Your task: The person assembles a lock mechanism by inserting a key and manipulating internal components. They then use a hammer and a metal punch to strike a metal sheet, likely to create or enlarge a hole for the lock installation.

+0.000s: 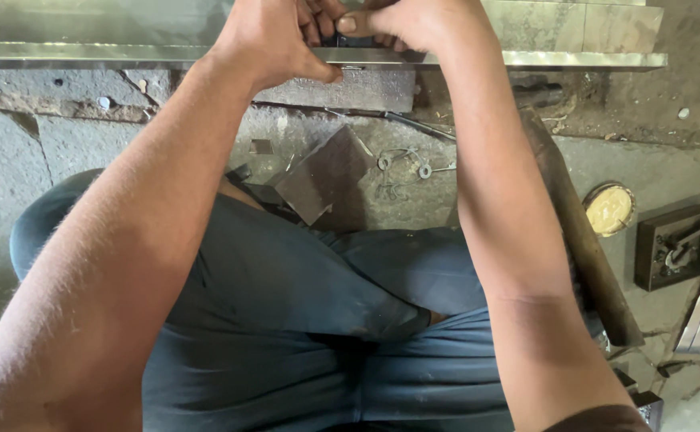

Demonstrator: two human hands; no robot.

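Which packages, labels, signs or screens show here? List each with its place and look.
No labels, signs or screens show.
Round tin: on the floor at right, yellow inside, beside the wooden handle.
Dark square box: right of the tin, open, metal parts inside.
Both hands, left and right, work at the metal bar up top.

Rough grey stone floor (14,152), cracked, dusty; daylight from right; scrap scattered about.

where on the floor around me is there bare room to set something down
Bare stone floor lies open at the far left, between the metal rail and your knee. Ahead it is crowded: dark metal plate, wire rings. Right holds the wooden handle, round tin and dark box.
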